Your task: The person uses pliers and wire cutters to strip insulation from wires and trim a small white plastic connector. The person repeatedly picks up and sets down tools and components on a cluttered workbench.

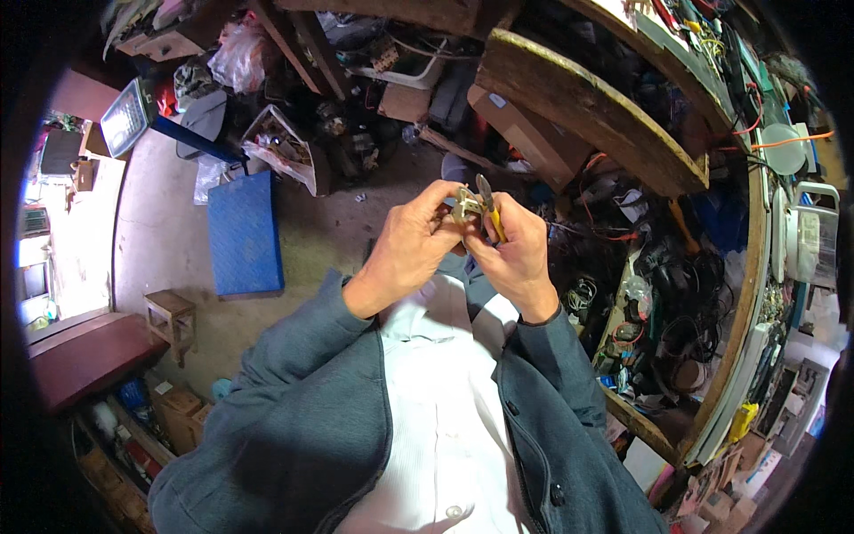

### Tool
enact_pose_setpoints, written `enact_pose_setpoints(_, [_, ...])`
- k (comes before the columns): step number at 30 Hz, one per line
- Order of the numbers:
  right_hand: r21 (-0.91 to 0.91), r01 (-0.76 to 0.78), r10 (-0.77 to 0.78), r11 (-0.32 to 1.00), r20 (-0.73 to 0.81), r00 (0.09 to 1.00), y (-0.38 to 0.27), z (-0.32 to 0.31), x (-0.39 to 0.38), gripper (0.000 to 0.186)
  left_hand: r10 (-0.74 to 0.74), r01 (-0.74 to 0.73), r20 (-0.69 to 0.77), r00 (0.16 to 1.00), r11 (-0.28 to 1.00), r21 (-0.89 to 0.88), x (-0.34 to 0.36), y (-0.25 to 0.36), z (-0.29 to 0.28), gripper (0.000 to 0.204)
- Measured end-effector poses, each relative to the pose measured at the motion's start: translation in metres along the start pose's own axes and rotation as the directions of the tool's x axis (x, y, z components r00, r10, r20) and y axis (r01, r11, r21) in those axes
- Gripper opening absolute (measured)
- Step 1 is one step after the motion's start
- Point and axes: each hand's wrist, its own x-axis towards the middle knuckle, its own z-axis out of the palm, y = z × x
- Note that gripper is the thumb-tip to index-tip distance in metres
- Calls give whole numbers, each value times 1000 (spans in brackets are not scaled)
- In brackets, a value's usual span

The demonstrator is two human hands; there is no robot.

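Note:
Both hands meet in front of my chest. My left hand (pixel 413 233) is closed, its thumb and fingers pinching a small pale, brass-coloured part (pixel 465 207) with an uneven outline; its exact kind is too small to make out. Against that part, my right hand (pixel 516 254) grips a hand tool with yellow handles and a dark metal head, which looks like pliers or cutters (pixel 495 218). The tool's head points up and away from me, next to the part. My right thumb and fingertips also come close to the part, and I cannot tell whether they touch it.
A blue platform scale (pixel 245 236) and a small wooden stool (pixel 171 322) stand on the floor at left. A thick wooden plank (pixel 587 111) crosses the upper right. Cables and parts clutter the space below it. A crowded bench (pixel 756 356) runs along the right.

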Motion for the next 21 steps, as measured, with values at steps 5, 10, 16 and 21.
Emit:
enact_pose_setpoints(5, [26, -39, 40, 999, -25, 999, 0, 2, -3, 23, -14, 12, -15, 1000, 992, -125, -2, -6, 3, 30])
enact_pose_setpoints(10, [-42, -27, 25, 999, -47, 999, 5, 10, -2, 32, -8, 4, -23, 1000, 988, -153, -4, -13, -2, 29])
enact_pose_setpoints(16, [-68, 9, -7, 998, 30, 1000, 3, 12, -3, 28, -1, -4, -36, 999, 991, -133, -9, -14, -7, 31])
enact_pose_setpoints(21, [-34, 107, -106, 994, 36, 994, 1, 9, -3, 23, -23, 15, -50, 999, 988, -155, -11, -11, -2, 32])
